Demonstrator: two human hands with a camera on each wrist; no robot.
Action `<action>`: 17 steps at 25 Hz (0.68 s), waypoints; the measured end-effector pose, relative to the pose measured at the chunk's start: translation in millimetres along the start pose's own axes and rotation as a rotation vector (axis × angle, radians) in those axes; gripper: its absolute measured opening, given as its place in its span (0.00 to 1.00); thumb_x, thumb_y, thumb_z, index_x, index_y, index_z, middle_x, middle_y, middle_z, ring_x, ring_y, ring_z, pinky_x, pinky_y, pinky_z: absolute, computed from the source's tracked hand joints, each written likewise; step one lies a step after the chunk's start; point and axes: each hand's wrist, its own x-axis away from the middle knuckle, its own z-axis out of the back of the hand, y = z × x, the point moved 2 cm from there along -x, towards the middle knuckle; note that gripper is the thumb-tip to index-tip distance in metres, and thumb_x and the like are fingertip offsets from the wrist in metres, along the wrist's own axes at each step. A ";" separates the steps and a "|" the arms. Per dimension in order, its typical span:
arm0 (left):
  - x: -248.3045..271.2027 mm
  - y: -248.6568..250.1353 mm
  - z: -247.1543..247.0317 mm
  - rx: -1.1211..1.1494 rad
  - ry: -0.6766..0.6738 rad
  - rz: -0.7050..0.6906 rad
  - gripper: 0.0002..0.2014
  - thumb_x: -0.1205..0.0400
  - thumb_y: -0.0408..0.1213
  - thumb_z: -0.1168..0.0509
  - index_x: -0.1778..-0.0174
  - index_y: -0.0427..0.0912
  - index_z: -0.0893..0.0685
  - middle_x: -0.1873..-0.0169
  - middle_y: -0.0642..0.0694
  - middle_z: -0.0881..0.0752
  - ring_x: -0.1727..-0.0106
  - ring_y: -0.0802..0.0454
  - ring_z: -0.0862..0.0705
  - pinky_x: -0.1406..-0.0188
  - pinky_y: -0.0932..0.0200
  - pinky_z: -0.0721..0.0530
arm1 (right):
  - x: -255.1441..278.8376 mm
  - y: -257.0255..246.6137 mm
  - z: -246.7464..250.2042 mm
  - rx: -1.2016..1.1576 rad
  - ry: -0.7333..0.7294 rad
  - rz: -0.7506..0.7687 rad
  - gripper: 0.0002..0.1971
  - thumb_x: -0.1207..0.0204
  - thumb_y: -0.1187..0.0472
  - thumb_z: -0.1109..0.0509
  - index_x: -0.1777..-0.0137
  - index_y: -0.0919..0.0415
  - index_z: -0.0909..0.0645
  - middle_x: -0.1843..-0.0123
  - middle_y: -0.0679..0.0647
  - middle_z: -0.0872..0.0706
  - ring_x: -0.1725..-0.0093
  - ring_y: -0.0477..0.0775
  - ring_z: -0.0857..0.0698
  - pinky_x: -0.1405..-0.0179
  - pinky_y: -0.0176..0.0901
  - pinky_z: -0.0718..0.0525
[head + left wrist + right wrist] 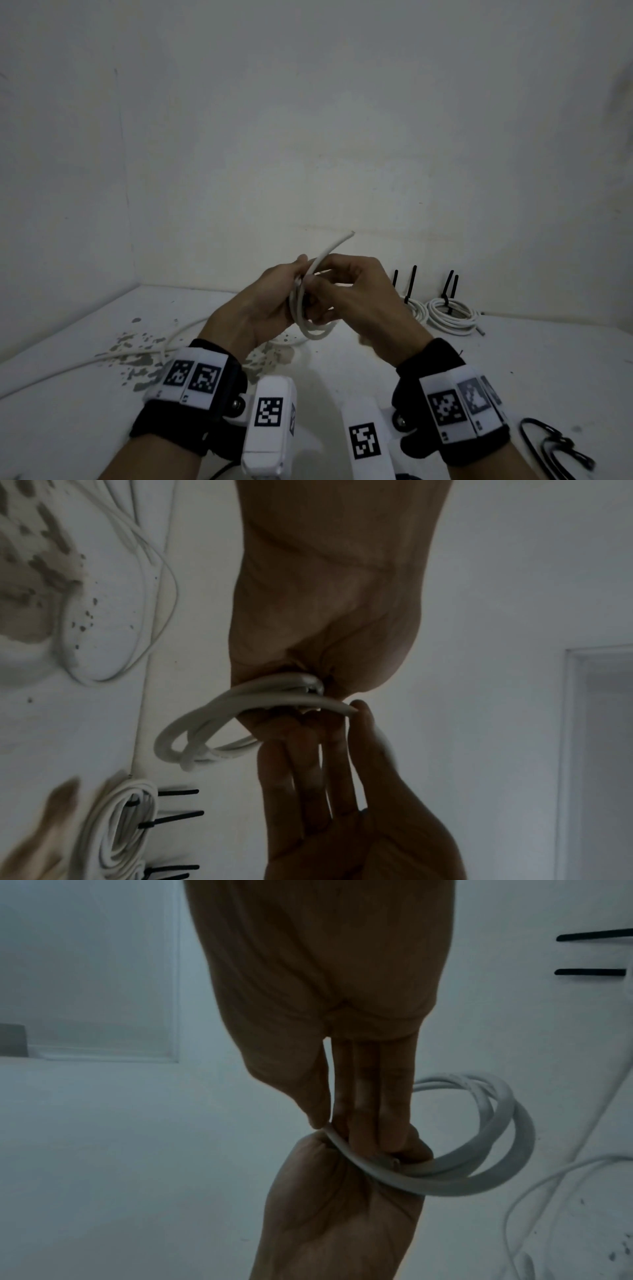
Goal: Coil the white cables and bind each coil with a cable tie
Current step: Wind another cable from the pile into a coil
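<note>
**Small coil held between both hands, free end pointing up and away**

Both hands meet above the middle of the white table (513, 359), and the coil (315, 329) sits between them. The left hand (263, 305) grips the gathered loops on their left side, fingers curled round the bundle. The right hand (356, 301) closes in from the right, its thumb and fingertips pinching the strand where it crosses the loops – the right wrist view shows long fingers (369, 1096) laid across the cable against the other palm.

The coil hangs mostly below the grip, its plane roughly upright. The cable's free end (342, 240) sticks up and to the far right, past the knuckles. That is the relation to watch: the end runs away from the right hand's pinch, so tucking it in looks like the right hand's job, while the left keeps the loops together.

A loose length of white cable (102, 356) trails along the table on the near left; whether it joins this coil I cannot tell. At the far right lie two finished coils (452, 315), each bound with black cable ties (412, 281) whose tails stand up. Spare ties (555, 445) lie near right – closest to the right hand. Binding has not begun on the held coil, by my reading.
</note>
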 end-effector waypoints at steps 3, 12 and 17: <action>2.9 0.9 -5.8 -0.023 -0.014 -0.034 0.20 0.09 0.43 0.49 0.48 0.40 0.12 0.72 0.44 0.17 0.75 0.54 0.20 0.72 0.59 0.19 | -0.5 3.6 -1.8 -0.161 0.053 -0.092 0.05 0.22 0.71 0.26 0.48 0.68 0.12 0.59 0.70 0.09 0.64 0.68 0.08 0.61 0.56 0.08; 0.4 -3.8 -11.2 -0.200 0.008 0.000 0.23 0.10 0.56 0.52 0.61 0.44 0.23 0.77 0.51 0.35 0.81 0.57 0.42 0.83 0.64 0.43 | -3.9 10.3 3.0 -0.450 0.225 -0.170 0.08 0.26 0.76 0.26 0.48 0.68 0.15 0.55 0.75 0.10 0.61 0.63 0.10 0.58 0.47 0.08; 5.2 -1.8 -13.5 -0.316 -0.007 -0.002 0.24 0.16 0.65 0.46 0.65 0.47 0.28 0.76 0.52 0.39 0.77 0.57 0.45 0.74 0.60 0.49 | -7.7 19.2 20.0 -0.572 0.307 -0.257 0.10 0.27 0.73 0.24 0.47 0.67 0.16 0.58 0.63 0.09 0.65 0.55 0.09 0.65 0.42 0.11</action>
